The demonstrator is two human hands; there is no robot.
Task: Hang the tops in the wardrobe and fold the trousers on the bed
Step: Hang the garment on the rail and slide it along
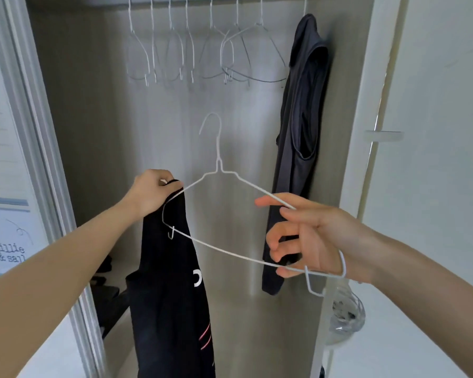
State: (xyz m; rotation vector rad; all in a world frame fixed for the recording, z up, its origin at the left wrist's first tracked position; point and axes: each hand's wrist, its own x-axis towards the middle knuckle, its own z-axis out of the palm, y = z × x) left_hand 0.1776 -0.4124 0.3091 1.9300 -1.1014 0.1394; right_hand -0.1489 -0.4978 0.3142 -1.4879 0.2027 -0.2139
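The left hand [150, 192] pinches the limp black printed top [170, 290] against the thin white wire hanger [219, 170]. The right hand [306, 236] grips the hanger's other end; it looks light, springy and best held at its shoulders.

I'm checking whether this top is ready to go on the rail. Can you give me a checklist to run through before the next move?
1. White wire hanger held at both ends: ok, left hand and right hand each have a grip.
2. Black top on left hanger end: ok.
3. Top over right hanger end: not ok, bare wire.
4. Free rail space: ok, only empty hangers in the middle.
5. Grey top already hung: ok.
6. Hook free: ok.
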